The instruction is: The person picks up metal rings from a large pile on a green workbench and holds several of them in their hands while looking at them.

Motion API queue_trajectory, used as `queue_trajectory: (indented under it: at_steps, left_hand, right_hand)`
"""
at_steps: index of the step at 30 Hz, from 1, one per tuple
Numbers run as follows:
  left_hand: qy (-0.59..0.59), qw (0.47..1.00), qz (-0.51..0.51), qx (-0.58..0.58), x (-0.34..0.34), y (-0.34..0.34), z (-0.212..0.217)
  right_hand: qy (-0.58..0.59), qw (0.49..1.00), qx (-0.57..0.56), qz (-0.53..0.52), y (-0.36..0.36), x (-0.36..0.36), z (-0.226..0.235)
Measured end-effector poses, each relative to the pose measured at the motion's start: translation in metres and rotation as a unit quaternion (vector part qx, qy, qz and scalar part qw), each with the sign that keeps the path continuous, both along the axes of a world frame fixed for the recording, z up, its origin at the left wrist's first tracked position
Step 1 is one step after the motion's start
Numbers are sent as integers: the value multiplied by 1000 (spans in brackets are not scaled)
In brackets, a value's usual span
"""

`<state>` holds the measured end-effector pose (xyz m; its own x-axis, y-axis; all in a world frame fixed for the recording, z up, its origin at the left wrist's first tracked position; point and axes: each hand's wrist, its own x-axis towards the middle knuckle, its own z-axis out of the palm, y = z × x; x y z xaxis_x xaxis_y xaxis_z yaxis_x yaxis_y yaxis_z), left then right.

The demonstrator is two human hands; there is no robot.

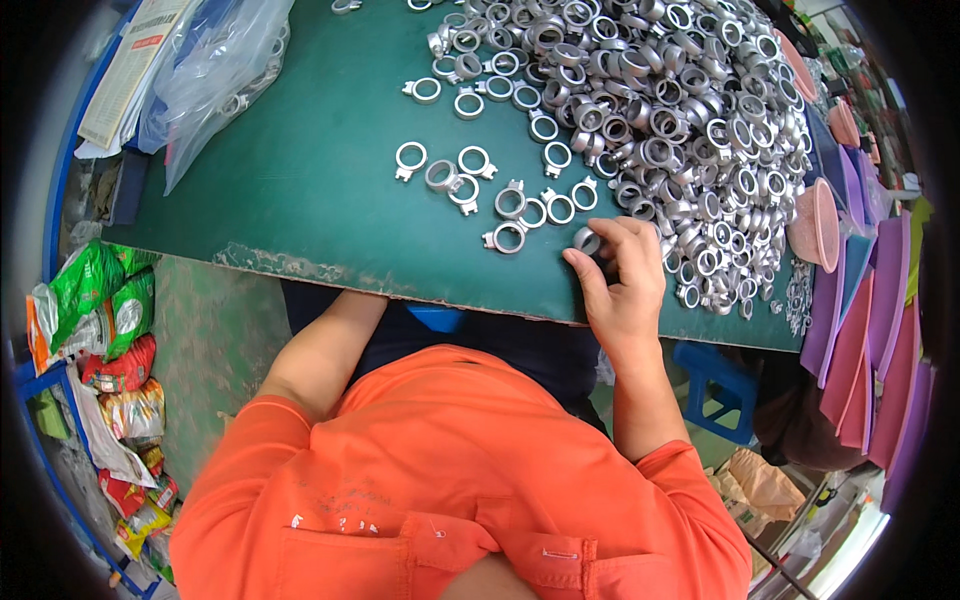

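My right hand [628, 275] is at the front edge of the green table. Its thumb and forefinger close around a small silver metal ring [587, 240], which stands tilted between the fingertips. Just left of it lie several loose rings with small lugs, among them one ring [509, 238] near the edge and another ring [560, 209] farther in. A large heap of the same metal rings [690, 150] rises behind and to the right of this hand. My left forearm [330, 345] passes under the table's front edge, so the left hand is hidden.
The table [330, 200] has a chipped front edge. Clear plastic bags [215, 80] and printed papers [130, 80] lie at its far left. Pink bowls [815, 225] and purple bins [850, 270] line the right side. A blue stool [715, 390] stands below the table.
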<state>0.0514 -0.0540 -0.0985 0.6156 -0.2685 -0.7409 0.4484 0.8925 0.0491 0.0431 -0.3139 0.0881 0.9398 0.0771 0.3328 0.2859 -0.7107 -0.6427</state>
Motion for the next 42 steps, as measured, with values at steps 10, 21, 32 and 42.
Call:
queue_trajectory:
  at_steps: [10, 21, 32, 42]
  left_hand:
    - [-171, 858, -334, 350, -32, 11, 45]
    - [-528, 677, -325, 397, -45, -35, 204]
    - [-504, 682, -179, 500, -28, -31, 185]
    - [-508, 671, -34, 539, -11, -24, 174]
  right_hand:
    - [228, 707, 655, 138, 0, -8, -8]
    - [423, 596, 656, 189, 19, -25, 0]
    - [-74, 989, 1, 130, 40, -4, 12]
    - [76, 936, 288, 186, 26, 5, -3]
